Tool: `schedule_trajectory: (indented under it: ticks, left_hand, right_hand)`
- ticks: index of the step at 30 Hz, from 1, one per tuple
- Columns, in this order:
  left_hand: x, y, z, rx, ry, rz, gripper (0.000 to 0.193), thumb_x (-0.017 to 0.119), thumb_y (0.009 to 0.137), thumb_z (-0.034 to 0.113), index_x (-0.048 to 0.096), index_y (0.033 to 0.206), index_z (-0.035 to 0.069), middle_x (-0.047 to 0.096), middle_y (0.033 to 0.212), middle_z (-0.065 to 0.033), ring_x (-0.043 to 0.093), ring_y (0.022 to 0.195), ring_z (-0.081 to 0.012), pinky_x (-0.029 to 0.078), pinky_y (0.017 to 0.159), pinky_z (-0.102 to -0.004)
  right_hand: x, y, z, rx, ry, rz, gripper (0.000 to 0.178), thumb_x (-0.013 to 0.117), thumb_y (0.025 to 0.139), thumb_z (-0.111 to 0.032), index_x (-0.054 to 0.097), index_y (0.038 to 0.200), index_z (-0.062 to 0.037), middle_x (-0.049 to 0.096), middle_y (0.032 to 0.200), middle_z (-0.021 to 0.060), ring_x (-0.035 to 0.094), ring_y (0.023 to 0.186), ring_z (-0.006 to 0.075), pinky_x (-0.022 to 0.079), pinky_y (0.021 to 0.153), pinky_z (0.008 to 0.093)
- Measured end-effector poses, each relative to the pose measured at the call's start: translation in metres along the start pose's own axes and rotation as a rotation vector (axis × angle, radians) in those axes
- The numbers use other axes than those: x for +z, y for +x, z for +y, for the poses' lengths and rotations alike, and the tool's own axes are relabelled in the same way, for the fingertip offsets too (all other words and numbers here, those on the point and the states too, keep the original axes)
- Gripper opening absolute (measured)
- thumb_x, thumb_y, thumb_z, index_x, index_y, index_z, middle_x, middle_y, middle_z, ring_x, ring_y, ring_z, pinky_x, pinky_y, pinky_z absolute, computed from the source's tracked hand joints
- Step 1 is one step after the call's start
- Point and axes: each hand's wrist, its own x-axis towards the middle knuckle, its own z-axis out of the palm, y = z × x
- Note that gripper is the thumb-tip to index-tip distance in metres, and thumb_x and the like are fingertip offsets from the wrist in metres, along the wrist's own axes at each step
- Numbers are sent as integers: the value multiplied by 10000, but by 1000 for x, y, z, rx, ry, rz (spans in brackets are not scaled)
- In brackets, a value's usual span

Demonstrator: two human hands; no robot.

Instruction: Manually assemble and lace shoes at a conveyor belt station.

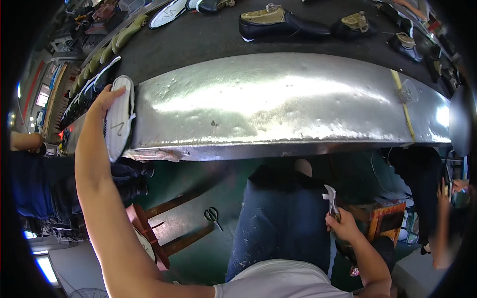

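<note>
At the left end of the metal ledge (278, 107), my left hand (105, 99) is closed on a shoe (119, 126) whose white sole faces up, marked with a dark pen stroke. Its thumb lies on the sole; the other fingers are mostly hidden behind the shoe. Low on the right, beside my leg, my right hand (344, 227) is wrapped round the handle of a claw hammer (330, 196). The metal hammer head points upward, apart from the ledge.
Beyond the ledge runs a dark belt (194, 42) carrying several dark shoes (283, 24). Green shoes (119, 40) line the left side. Below are a wooden stool (154, 238), scissors (212, 217) on the floor and a wooden box (386, 221). Other people sit on both sides.
</note>
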Motion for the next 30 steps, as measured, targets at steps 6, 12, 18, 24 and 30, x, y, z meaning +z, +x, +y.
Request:
schedule_trajectory:
  ticks: [6,12,18,24,30]
  left_hand:
    - [81,-203,20,571,-911,-379,777,741,853,240,327,1498,109,616,1156,-84,646,986,-201,558,849,-362]
    - [269,-413,-8,435,-1161,-756,1012,850,706,73,263,1528,131,584,1209,-63,576,1113,-194,474,982,-373]
    - [323,-465,-15,456,-1018,-892,795,747,859,112,296,1512,152,500,1337,-117,484,1256,-222,374,1080,-376]
    - [322,-464,-16,794,-578,-625,627,503,1001,387,283,1505,86,107,1607,-204,200,1477,-348,217,1174,-423]
    - [323,-467,-4,723,-560,-646,626,514,1005,394,321,1492,50,407,1478,-154,403,1347,-238,300,1121,-357]
  right_hand:
    - [7,-19,29,-162,55,-49,286,655,918,-169,581,1150,-17,598,800,5,585,737,100,477,691,275]
    - [31,-97,-31,-257,69,-66,298,601,956,-142,559,1216,-3,607,815,20,592,754,104,487,720,273]
    - [47,-138,-28,-373,-46,-179,284,563,974,-148,567,1217,-1,667,880,57,621,770,113,501,715,278]
    - [36,-143,-47,-163,229,-425,286,542,976,-114,570,1235,4,674,1045,65,638,957,135,513,843,303]
    - [31,-142,-78,26,285,-488,266,535,994,-175,586,1182,6,654,1046,73,651,922,172,529,848,335]
